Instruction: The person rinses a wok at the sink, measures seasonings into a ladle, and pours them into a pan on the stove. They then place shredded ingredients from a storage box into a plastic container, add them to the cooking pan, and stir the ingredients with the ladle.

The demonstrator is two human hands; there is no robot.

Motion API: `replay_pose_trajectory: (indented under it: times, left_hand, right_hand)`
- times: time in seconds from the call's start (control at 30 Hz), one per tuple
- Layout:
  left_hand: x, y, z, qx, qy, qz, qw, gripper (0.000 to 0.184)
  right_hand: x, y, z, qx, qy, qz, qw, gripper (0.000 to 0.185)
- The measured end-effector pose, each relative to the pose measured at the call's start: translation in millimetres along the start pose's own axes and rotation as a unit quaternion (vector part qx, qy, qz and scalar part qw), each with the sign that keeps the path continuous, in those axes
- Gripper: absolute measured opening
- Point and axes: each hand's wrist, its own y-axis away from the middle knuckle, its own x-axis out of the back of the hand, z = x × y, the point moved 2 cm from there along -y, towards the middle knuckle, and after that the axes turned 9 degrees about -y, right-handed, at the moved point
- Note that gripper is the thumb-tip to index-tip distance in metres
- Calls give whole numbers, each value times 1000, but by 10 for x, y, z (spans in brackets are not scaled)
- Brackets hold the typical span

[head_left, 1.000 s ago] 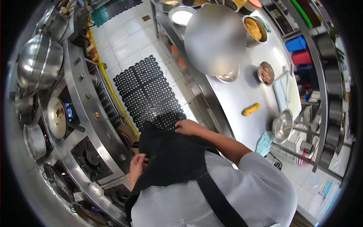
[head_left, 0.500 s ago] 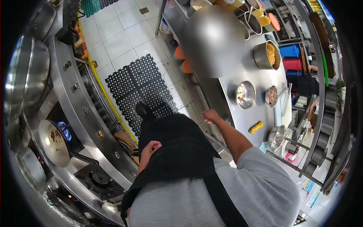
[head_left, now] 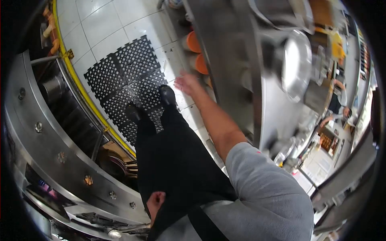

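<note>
My right hand (head_left: 188, 83) reaches out at the end of a stretched arm, above the floor near the edge of the steel table. Its fingers are slightly blurred but look spread, and nothing shows in them. Low against my black apron (head_left: 181, 160) is my left hand (head_left: 156, 200), its fingers curled in with nothing visible in them. Below the right hand are my black shoes (head_left: 167, 95) on a perforated black rubber mat (head_left: 120, 76).
A steel stove front (head_left: 50, 140) with several knobs runs along the left, beside a yellow pipe (head_left: 80, 86). Orange-topped containers (head_left: 194, 42) stand under the steel table (head_left: 277, 116) at right. A blurred metal bowl (head_left: 296, 64) is on it. Another person (head_left: 339, 104) is at far right.
My view has swung down and to the right. The right hand has opened from a closed shape and the arm is stretched farther. My left hand appears lower, still curled.
</note>
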Motion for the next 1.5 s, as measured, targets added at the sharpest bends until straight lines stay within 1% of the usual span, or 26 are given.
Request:
replay_pose_trajectory:
  times: [0.03, 0.1, 0.17, 0.23, 0.3, 0.4, 0.5, 0.6, 0.67, 0.73, 0.77, 0.8, 0.83, 0.87, 0.9, 0.97, 1.0, 1.07, 1.13, 1.2, 1.23, 1.27, 1.3, 1.4, 1.43, 1.5]
  left_hand:
    - [-43, 8, 47, 29, -10, 8, 999, 25]
    - [-67, -19, 9, 71, -27, -1, 997, 24]
    - [-54, -51, -61, 96, -37, -29, 994, 23]
    - [-90, -33, 78, 101, -41, 2, 994, 23]
    - [-74, -46, 194, 93, -62, 19, 994, 23]
    - [-135, -45, -103, 111, 37, -12, 993, 23]
    - [-109, -53, 8, 105, -10, -9, 994, 24]
    - [-102, -64, 54, 78, -66, -6, 995, 24]
    - [-153, -65, -5, 56, -52, 2, 997, 25]
    - [-155, -35, 95, 23, -24, 32, 999, 25]
    - [-114, -11, 248, 3, -6, 54, 999, 25]
    - [-34, 40, 393, -16, 29, 62, 998, 27]
    - [91, 117, 587, 30, 67, 59, 996, 26]
    - [183, 221, 686, 29, 204, 64, 977, 26]
    - [366, 312, 809, -52, 128, 126, 982, 24]
    - [852, 648, 1160, -161, 156, 276, 935, 24]
    - [1204, 925, 1428, -215, 95, 355, 905, 18]
    - [1770, 1408, 1720, -231, 86, 439, 864, 24]
    - [2087, 1637, 1853, -313, 169, 396, 846, 32]
    - [2165, 1632, 1787, -376, 245, 223, 865, 36]
    - [2113, 1533, 1653, -410, 231, 83, 878, 45]
    - [2028, 1626, 1619, -342, 135, 33, 929, 50]
    - [1899, 1734, 1596, -288, 173, 48, 941, 51]
    - [1847, 1764, 1398, -210, 254, 75, 941, 52]
    - [1863, 1782, 1343, -198, 277, 79, 937, 52]
    - [1989, 1968, 1393, -218, 199, 111, 949, 52]
  right_hand:
    - [-70, -208, -148, 8, -96, 6, 995, 62]
    - [-176, -586, -406, 51, -265, 49, 962, 64]
    - [-192, -937, -677, 13, -389, 56, 920, 64]
    - [-211, -1179, -861, 41, -453, 54, 889, 60]
    - [-159, -1436, -1013, 43, -469, -5, 882, 45]
    - [-159, -1654, -1167, 40, -478, 29, 877, 28]
    - [-297, -1520, -1124, 67, -426, 28, 902, 18]
    - [-372, -1328, -797, 90, -286, 3, 954, 14]
    - [-512, -882, -375, 135, -129, 9, 982, 15]
    - [-877, -18, -60, 193, 92, 33, 976, 17]
    - [-904, 116, 131, 232, 226, -1, 946, 21]
    - [-1098, 688, 209, 204, 273, -83, 936, 24]
    - [-1177, 914, 339, 192, 380, -95, 900, 24]
    - [-1389, 1468, 368, 156, 434, -125, 878, 24]
    - [-1524, 1808, 400, 63, 486, -214, 845, 19]
    - [-1876, 2841, 424, -15, 526, -342, 778, 15]
    - [-1944, 3132, 479, -49, 615, -371, 694, 18]
    - [-2240, 4271, 373, -54, 637, -507, 579, 25]
    - [-2457, 5122, 364, -63, 654, -608, 446, 26]
    - [-2530, 5581, 467, -49, 675, -662, 323, 24]
    - [-2573, 5781, 487, -4, 708, -644, 289, 28]
    - [-2630, 6002, 490, 41, 738, -624, 255, 34]
    - [-2666, 6227, 491, 90, 762, -602, 221, 40]
    - [-2480, 7001, 474, 159, 714, -596, 332, 69]
    - [-2424, 6966, 587, 195, 677, -651, 283, 99]
    - [-2237, 7192, 747, 282, 717, -593, 235, 106]
